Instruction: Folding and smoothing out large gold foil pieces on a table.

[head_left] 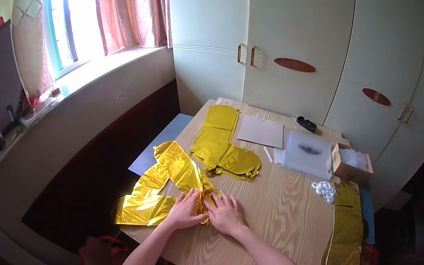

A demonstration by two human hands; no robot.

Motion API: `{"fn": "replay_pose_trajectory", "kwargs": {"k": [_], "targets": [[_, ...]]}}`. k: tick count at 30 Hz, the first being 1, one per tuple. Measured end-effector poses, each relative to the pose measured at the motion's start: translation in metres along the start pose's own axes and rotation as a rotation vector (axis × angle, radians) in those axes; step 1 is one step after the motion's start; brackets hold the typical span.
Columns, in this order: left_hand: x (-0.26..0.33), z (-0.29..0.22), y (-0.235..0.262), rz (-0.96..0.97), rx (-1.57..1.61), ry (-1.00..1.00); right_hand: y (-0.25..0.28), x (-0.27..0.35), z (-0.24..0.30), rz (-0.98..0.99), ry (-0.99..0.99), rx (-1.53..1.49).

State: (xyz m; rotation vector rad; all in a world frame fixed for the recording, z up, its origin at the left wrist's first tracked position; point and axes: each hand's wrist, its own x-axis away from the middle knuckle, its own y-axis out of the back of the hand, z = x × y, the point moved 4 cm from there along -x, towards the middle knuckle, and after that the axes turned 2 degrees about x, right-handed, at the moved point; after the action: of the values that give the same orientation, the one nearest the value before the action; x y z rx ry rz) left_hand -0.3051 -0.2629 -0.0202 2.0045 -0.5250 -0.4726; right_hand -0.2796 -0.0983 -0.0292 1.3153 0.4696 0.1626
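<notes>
A shiny gold foil balloon (pixel 147 198), uninflated and angular like a large figure, lies creased at the left of the wooden table (pixel 277 212). Both hands rest on its near right end. My left hand (pixel 185 211) is laid across the foil, fingers stretched forward. Close beside it, my right hand (pixel 225 213) has its fingers spread, the tips touching the foil's edge. Small folds between the two hands are partly hidden. Just beyond them lies a flat stack of darker gold foil balloons (pixel 223 145).
More folded gold foil (pixel 345 228) lies along the right edge. Near it are a bunch of white rings (pixel 324 191), an open box (pixel 351 161) and a translucent plastic bag (pixel 308 153). A pale flat board (pixel 261 131) and a black object (pixel 307 123) sit toward the cupboard (pixel 293 16).
</notes>
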Motion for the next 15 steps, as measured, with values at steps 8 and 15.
{"fn": "replay_pose_trajectory", "kwargs": {"k": [8, 15], "targets": [[0.006, 0.017, 0.009, -0.045, 0.326, -0.064, 0.005, 0.001, 0.001, 0.026, 0.029, -0.041], [0.02, -0.003, 0.045, 0.144, 0.22, -0.1, 0.008, 0.001, -0.001, -0.023, 0.022, -0.07]]}}
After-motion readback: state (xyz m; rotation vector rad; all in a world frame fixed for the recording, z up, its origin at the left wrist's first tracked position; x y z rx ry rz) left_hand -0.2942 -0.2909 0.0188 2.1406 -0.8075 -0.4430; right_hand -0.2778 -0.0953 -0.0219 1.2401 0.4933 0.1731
